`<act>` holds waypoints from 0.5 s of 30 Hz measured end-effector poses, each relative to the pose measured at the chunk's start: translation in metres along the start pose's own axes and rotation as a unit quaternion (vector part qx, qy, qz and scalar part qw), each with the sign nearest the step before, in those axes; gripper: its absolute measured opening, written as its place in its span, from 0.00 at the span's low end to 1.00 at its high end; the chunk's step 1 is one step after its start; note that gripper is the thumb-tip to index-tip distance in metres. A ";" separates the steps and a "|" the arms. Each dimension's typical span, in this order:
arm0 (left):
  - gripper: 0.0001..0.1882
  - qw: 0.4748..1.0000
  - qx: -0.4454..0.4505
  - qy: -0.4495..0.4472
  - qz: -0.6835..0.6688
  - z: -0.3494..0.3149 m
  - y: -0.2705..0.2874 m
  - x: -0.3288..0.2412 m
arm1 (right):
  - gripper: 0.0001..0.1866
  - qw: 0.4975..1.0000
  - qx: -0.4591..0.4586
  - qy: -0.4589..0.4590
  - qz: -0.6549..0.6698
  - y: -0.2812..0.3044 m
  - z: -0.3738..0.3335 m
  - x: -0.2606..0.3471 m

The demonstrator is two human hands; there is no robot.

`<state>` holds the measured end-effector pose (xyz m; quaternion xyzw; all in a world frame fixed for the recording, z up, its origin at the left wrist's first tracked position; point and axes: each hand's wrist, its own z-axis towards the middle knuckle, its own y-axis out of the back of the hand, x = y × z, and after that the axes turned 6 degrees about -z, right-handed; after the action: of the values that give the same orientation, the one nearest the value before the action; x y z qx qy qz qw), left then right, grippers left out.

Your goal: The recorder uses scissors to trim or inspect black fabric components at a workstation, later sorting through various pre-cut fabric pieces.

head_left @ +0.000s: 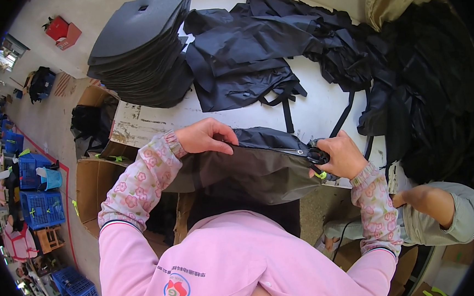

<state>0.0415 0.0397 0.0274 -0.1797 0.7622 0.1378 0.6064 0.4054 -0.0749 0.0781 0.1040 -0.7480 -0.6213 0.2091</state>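
A dark, thin fabric piece (244, 172), perhaps a bag part, hangs over the near table edge in front of my body. At its upper left edge my left hand (210, 136) is closed, thumb and fingers pinching the cloth. My right hand (341, 155) is wrapped round the black handles of a pair of scissors (301, 152). Their metal blades point left along the fabric's upper edge; whether they are apart cannot be made out. A small yellow-green tag shows under my right fingers.
A tall stack of black sheets (137, 50) stands at the table's far left. Black fabric pieces with straps (242, 65) lie behind my hands. A large dark heap (430, 79) fills the right. Cardboard boxes (94, 185) stand left; another person's arm (430, 203) is at the right.
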 end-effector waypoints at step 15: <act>0.11 1.000 0.002 -0.002 0.005 -0.002 -0.002 -0.002 | 0.31 1.000 0.011 0.020 0.014 0.009 0.011 0.008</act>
<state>0.0410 0.0374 0.0294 -0.1745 0.7618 0.1400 0.6079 0.3942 -0.0671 0.0871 0.1080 -0.7519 -0.6080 0.2311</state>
